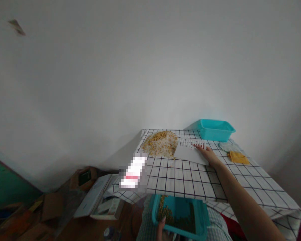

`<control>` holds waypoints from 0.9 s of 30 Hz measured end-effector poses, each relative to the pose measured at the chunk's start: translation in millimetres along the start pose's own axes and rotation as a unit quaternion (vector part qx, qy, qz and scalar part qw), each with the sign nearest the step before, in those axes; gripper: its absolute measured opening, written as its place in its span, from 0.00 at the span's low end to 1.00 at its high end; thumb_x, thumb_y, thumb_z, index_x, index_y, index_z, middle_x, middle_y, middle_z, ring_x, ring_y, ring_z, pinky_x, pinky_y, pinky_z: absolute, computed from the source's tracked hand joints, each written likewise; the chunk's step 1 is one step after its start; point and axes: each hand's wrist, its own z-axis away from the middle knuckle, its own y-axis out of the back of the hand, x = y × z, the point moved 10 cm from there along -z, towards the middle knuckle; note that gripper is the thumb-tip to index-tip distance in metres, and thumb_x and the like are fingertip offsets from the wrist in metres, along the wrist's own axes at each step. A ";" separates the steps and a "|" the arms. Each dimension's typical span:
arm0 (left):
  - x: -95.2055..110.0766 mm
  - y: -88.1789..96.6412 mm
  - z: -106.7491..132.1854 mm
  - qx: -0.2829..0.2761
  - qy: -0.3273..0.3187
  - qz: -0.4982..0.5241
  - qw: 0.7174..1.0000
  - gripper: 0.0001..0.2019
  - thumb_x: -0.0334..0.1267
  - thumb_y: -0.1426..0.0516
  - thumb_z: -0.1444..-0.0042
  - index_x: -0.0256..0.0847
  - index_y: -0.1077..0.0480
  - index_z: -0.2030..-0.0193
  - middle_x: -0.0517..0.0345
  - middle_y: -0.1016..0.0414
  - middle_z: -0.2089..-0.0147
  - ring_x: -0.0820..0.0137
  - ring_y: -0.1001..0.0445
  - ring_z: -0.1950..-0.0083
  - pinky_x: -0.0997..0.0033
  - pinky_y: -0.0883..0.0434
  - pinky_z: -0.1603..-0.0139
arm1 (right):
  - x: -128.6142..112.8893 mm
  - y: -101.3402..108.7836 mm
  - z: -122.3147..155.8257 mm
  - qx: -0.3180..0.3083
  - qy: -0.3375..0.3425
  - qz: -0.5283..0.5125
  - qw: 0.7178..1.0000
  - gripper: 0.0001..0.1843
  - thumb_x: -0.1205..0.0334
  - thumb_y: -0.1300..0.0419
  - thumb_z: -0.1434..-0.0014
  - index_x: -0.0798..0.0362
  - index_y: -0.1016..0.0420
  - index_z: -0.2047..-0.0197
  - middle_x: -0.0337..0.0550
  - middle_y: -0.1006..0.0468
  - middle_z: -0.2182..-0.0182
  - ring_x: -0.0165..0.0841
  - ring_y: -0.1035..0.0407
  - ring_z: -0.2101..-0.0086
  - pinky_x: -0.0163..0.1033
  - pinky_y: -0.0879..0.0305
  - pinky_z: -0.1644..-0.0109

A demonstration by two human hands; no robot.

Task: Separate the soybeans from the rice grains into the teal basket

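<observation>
My right hand [207, 154] grips a flat white board [190, 153] with a row of slots along its far edge, low over the checked tablecloth. The board's left edge is beside a heap of pale grains mixed with yellow beans [163, 144], which look like rice and soybeans. My left hand [161, 227] has its thumb over the near rim of a turquoise tub [183, 231], its other fingers mostly hidden below. This tub is over my lap, just under the table's front edge, with yellow beans [164, 211] gathered at its left side.
A second turquoise tub [217, 134] stands at the table's back right. Nearer are a clear bag [227, 146] and a yellow cloth [238, 157]. A bright blurred-out phone-like object [134, 170] is at the left edge. Boxes [52, 206] clutter the floor; a wall rises behind.
</observation>
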 end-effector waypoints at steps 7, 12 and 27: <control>-0.9 6.3 -5.9 0.027 -0.013 0.003 1.000 0.12 0.48 0.42 0.49 0.50 0.32 0.59 0.58 0.21 0.71 0.63 0.23 0.71 0.62 0.30 0.69 | 10.8 -3.4 0.8 -0.018 -0.049 -0.008 0.999 0.20 0.46 0.32 0.51 0.52 0.21 0.60 0.47 0.16 0.66 0.44 0.21 0.67 0.44 0.24 0.68; 0.3 6.6 -5.9 0.026 -0.016 -0.002 1.000 0.11 0.48 0.41 0.49 0.49 0.32 0.60 0.58 0.22 0.71 0.64 0.24 0.72 0.62 0.29 0.70 | 9.0 -11.3 3.7 -0.052 -0.044 -0.009 0.998 0.22 0.44 0.32 0.50 0.52 0.22 0.59 0.48 0.16 0.66 0.44 0.21 0.68 0.44 0.24 0.69; 6.1 6.8 -0.8 0.048 -0.031 0.011 0.998 0.12 0.46 0.42 0.49 0.49 0.32 0.58 0.58 0.23 0.71 0.62 0.24 0.71 0.61 0.31 0.69 | -2.7 -15.9 12.2 -0.051 -0.012 -0.036 0.998 0.20 0.47 0.33 0.47 0.50 0.21 0.56 0.45 0.16 0.59 0.43 0.21 0.60 0.43 0.23 0.61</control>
